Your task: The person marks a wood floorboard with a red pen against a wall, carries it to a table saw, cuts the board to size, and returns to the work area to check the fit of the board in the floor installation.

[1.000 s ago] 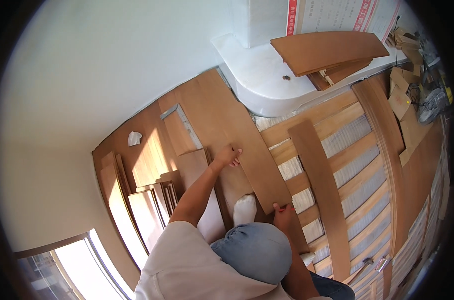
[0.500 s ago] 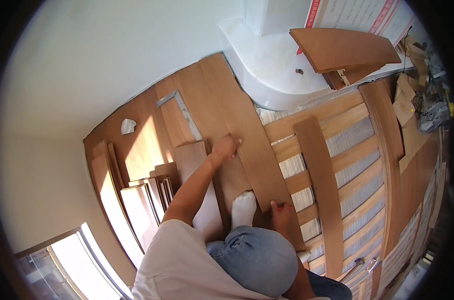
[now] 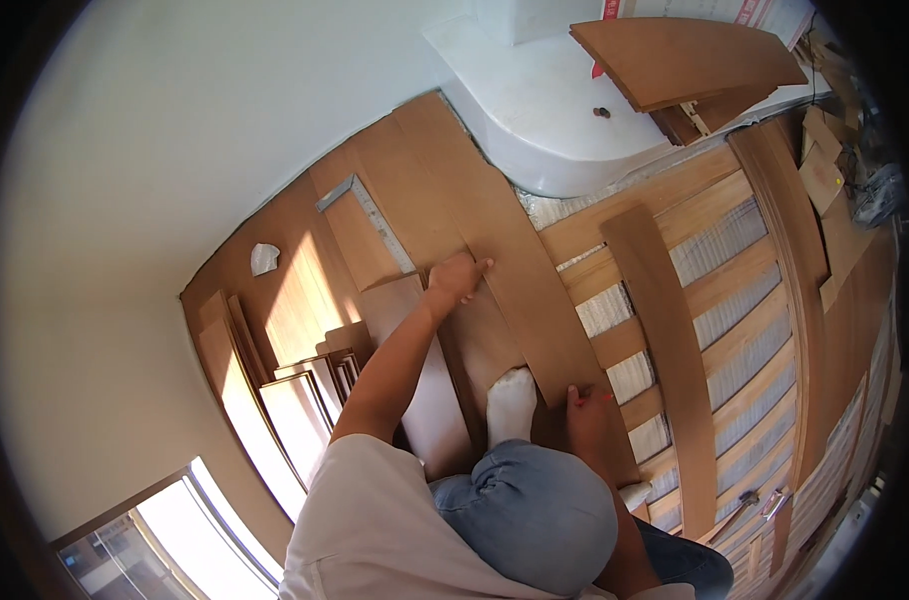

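A long brown floorboard lies over the laid planks in front of me. My left hand rests at its left edge, thumb and fingers apart, holding nothing. Near the board's close end, my right hand is closed on a thin red pencil, of which only a little shows. A metal carpenter's square lies on the planks beyond my left hand. Beside my left forearm is a loose board. My white-socked foot stands between the hands.
Wooden slats over foil-like sheeting spread to the right, with a loose plank across them. A hammer lies there. Stacked boards stand left. Cut board pieces rest on a white ledge; cardboard lies far right.
The view has shifted, so the scene sits a little differently in the frame. Both hands keep about the same places on the board.
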The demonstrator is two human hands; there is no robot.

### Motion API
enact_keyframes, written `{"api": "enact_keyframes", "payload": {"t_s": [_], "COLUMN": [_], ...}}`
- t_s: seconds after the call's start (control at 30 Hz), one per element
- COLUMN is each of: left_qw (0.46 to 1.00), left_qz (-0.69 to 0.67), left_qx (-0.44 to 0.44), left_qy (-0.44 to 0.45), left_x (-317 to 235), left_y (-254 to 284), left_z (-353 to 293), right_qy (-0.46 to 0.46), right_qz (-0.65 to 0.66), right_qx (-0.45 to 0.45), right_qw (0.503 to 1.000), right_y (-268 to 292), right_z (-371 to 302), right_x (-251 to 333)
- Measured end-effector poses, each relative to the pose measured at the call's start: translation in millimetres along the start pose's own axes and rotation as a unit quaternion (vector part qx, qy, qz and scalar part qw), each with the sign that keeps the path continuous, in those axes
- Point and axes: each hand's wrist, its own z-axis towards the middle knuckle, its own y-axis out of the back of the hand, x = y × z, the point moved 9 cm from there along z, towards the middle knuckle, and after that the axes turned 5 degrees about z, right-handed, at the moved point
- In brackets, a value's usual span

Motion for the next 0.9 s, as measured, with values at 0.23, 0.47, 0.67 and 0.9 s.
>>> {"api": "enact_keyframes", "payload": {"t_s": [0.23,0.47,0.67,0.9], "left_qw": [0.899,0.919,0.889,0.765], "left_qz": [-0.021,-0.001,0.148,-0.415], "left_qx": [-0.395,-0.318,-0.428,-0.480], "left_qy": [0.187,0.234,0.064,0.113], "left_x": [102.7,223.6,217.4,235.6], "left_y": [150.5,167.2,203.3,190.9], "left_z": [-12.4,4.3,18.7,-32.7], "right_qy": [0.002,0.034,0.054,0.065], "right_qz": [0.049,0.071,0.133,0.142], "right_qx": [-0.049,-0.096,-0.139,-0.110], "right_qw": [0.998,0.992,0.980,0.981], "right_y": [3.9,-11.1,5.9,-8.4], "right_z": [-6.5,-16.7,-9.0,-17.4], "right_x": [-14.6,-34.0,-55.2,-69.0]}}
